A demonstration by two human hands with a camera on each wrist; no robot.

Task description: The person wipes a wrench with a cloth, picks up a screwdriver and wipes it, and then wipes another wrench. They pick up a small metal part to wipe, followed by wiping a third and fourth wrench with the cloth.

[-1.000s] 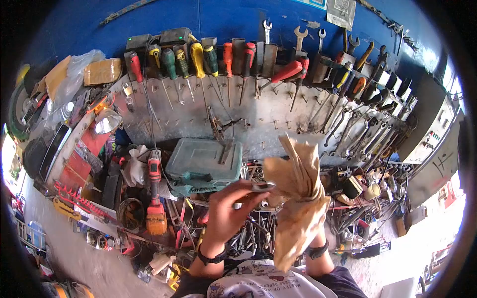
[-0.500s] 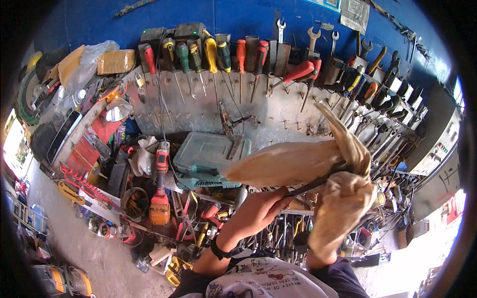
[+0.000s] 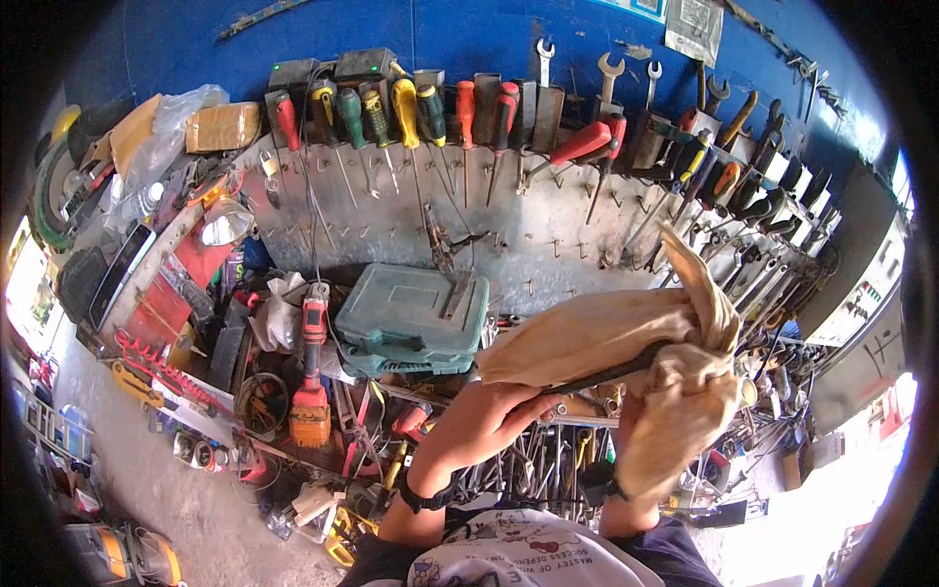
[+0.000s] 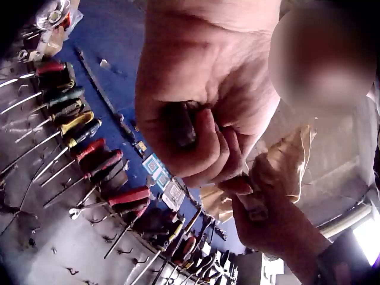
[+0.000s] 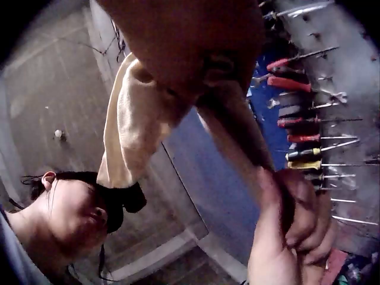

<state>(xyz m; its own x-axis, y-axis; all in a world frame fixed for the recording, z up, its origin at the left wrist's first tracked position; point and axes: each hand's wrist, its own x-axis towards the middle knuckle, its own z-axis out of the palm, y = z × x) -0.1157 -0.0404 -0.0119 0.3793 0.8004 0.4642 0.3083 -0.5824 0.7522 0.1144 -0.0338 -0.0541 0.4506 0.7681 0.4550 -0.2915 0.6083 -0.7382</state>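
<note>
My left hand (image 3: 481, 426) grips one end of a long, slim, dark tool (image 3: 608, 373) below the green case. Its blunt dark end (image 4: 183, 126) shows inside the curled left fingers in the left wrist view. A tan cloth (image 3: 587, 328) is wrapped over the tool's other end, with one flap stretching left and another hanging down. My right hand (image 4: 264, 217) grips the tool through this cloth; in the head view the cloth mostly hides that hand. The tool's exact kind I cannot tell.
A green tool case (image 3: 416, 311) lies on the cluttered bench. To its left stands a red cordless tool (image 3: 311, 357). Screwdrivers (image 3: 405, 103) and wrenches hang on the wall panel behind. Many long tools (image 3: 548, 470) stand packed below my hands, and a drawer cabinet (image 3: 866, 264) is at right.
The left hand has moved right and up close to the cloth. The cloth, bunched upright before, now spreads leftward over the tool. The head view has shifted slightly.
</note>
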